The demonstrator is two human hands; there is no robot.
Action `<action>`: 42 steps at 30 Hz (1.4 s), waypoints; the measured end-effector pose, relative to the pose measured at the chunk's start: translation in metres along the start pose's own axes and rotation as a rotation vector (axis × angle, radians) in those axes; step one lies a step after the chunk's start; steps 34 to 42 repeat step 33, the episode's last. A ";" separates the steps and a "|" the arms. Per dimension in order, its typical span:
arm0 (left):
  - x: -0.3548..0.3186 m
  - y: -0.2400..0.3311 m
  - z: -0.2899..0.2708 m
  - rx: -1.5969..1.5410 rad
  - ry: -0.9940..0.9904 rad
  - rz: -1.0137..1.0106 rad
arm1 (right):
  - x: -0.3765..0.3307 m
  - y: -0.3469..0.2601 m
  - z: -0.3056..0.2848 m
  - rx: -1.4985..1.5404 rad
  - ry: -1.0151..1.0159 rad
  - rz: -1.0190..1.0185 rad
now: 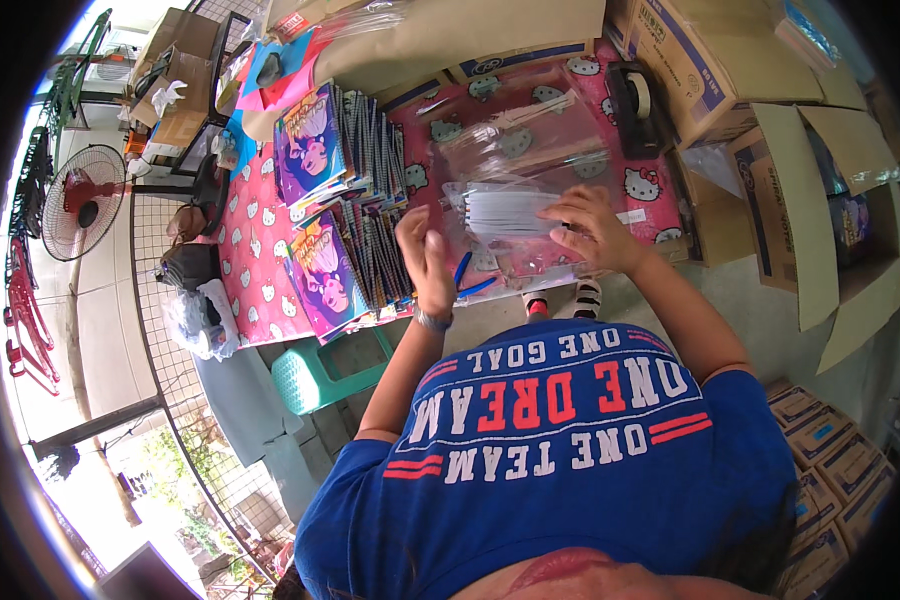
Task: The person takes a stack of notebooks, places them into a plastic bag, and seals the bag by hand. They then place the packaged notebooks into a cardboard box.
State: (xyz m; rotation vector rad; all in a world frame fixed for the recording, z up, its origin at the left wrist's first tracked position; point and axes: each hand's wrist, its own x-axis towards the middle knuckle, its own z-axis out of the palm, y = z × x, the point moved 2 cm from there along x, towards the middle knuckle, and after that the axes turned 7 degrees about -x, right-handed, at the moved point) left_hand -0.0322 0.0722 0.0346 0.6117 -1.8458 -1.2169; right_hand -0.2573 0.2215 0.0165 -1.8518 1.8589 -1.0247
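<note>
On the pink cartoon-print table cover lies a white bundle (505,212) of flat strips or sheets in clear plastic wrap; its exact kind I cannot make out. My right hand (592,232) is at the bundle's right end, fingers bent over the wrap and thumb below them. To the left of the bundle, my left hand (426,262) is raised with straight fingers, holding nothing. A blue-handled cutting tool (467,278) rests near the table's front edge, just right of that hand. Beyond the bundle, clear plastic sheets (515,135) are spread flat.
Left of my hands stand two stacks of spiral notebooks (315,150) with colourful covers. A black tape dispenser (638,110) sits at the far right of the table. Open cartons (795,220) crowd the right side. A green stool (320,375) and a fan (85,203) are at left.
</note>
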 end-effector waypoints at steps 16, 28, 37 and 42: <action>0.003 -0.015 0.035 0.490 -0.568 0.200 | 0.032 0.139 -0.039 0.387 0.831 0.560; -0.017 -0.003 0.052 0.746 -0.700 0.162 | -0.061 0.233 0.020 1.170 0.793 0.896; -0.012 -0.022 0.052 0.717 -0.700 0.167 | -0.043 0.272 0.066 2.004 0.019 0.737; -0.012 -0.022 0.052 0.717 -0.700 0.167 | -0.043 0.272 0.066 2.004 0.019 0.737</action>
